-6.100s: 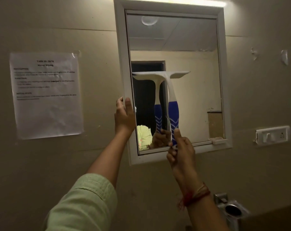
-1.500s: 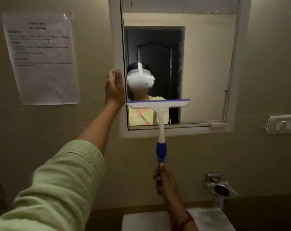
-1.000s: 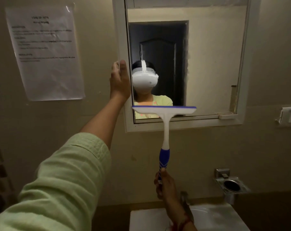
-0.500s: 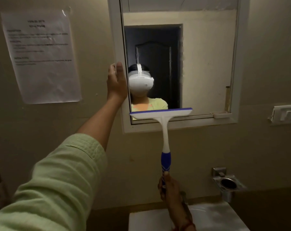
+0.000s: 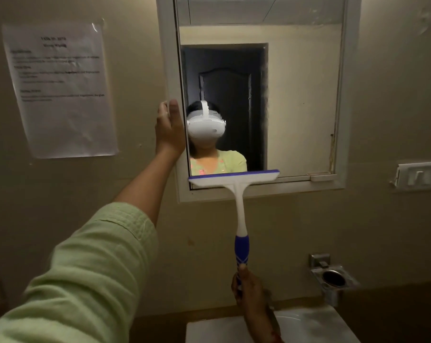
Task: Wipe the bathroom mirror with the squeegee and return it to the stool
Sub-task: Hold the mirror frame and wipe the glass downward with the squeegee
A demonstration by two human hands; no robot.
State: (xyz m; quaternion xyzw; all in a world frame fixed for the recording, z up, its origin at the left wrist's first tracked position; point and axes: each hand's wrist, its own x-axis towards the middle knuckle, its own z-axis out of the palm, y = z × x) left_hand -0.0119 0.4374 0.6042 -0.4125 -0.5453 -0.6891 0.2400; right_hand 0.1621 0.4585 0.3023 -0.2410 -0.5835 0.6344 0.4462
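Observation:
The white-framed mirror [image 5: 301,100] hangs on the wall ahead. A squeegee [image 5: 239,206] with a white blade head, white neck and blue grip stands upright, its blade lying across the mirror's bottom left edge. My right hand [image 5: 250,290] is closed around the lower end of the blue grip. My left hand [image 5: 168,129] rests on the left side of the mirror frame with fingers pointing up, the arm in a light green sleeve. The stool is not in view.
A printed paper sheet [image 5: 61,90] is taped to the wall at left. A white switch plate [image 5: 419,174] sits right of the mirror. A metal holder [image 5: 333,278] juts from the wall lower right, above a white basin [image 5: 308,325].
Over six seconds the squeegee has travelled from mid-mirror down to the bottom edge. In the last half second the blade has hardly moved; my left hand stays on the frame.

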